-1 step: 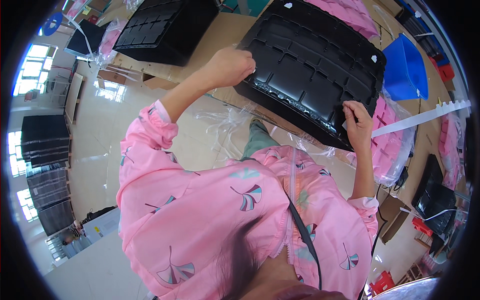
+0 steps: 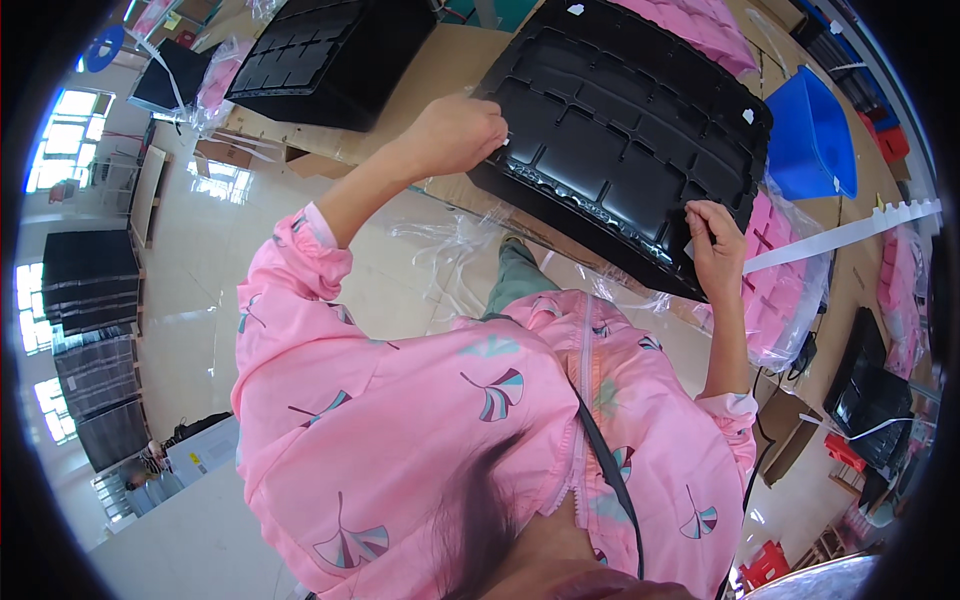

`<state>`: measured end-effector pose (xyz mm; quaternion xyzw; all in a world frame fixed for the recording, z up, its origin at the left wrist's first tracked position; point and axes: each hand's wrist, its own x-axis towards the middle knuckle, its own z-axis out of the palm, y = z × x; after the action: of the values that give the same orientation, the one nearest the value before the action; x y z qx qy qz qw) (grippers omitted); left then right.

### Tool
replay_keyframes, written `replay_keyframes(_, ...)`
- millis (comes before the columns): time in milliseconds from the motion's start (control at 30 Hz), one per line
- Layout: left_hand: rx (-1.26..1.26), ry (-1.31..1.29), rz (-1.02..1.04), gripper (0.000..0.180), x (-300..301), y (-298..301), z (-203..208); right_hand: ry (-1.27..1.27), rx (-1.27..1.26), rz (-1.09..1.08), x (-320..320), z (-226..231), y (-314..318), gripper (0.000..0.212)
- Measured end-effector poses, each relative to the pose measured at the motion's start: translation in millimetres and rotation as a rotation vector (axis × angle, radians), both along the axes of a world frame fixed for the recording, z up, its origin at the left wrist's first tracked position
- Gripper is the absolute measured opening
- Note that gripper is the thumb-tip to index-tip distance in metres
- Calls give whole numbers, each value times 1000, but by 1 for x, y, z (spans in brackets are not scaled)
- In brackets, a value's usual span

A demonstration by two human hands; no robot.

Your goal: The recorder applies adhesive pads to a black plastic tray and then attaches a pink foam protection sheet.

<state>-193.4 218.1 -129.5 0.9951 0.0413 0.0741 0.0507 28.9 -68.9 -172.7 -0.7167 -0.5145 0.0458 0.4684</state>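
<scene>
A deep black moulded plastic tray stack [image 2: 610, 140], ribbed on top, lies in front of me. White stickers mark its far corners, one at the upper left [image 2: 577, 11] and one at the right [image 2: 748, 117]. At the near left corner my left hand [image 2: 458, 135] is closed in a pinch, a small white sticker [image 2: 505, 142] showing at its fingertips. My right hand [image 2: 715, 250] is closed at the near right corner, its fingers bent down. Beside those fingertips a pale bit peeks out; whether they grip it is partly hidden.
A white notched strip [image 2: 850, 238] stretches right from behind my right hand. A blue bin [image 2: 812, 135] stands beyond it, near pink trays in clear plastic [image 2: 775, 290]. Another black stack [image 2: 330, 65] sits at the far left of the wooden table. Loose clear film [image 2: 455, 255] hangs at the table's edge.
My left hand and sleeve have shifted very slightly left. My right hand and the black stack look unmoved.
</scene>
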Motion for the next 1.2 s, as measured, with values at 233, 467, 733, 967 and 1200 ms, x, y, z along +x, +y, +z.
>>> replay_keyframes(233, -448, -178, 155, 4, -13, 5, 6, -104, -34, -128, 17, 17, -12, 11)
replay_keyframes(467, -1386, -227, 409, 6, 22, -42, -8, -232, -451, -39, 25, 28, -26, 12)
replay_keyframes(733, -1562, -207, 321, 9, 57, -76, -14, -321, -594, -32, 18, 30, -22, 11)
replay_keyframes(967, -1608, -181, 294, 9, 65, -89, -15, -416, -615, -12, 17, 31, -16, 10)
replay_keyframes(1200, -1685, -200, 261, 9, 65, -104, -19, -563, -447, 1, 10, 21, -24, 9)
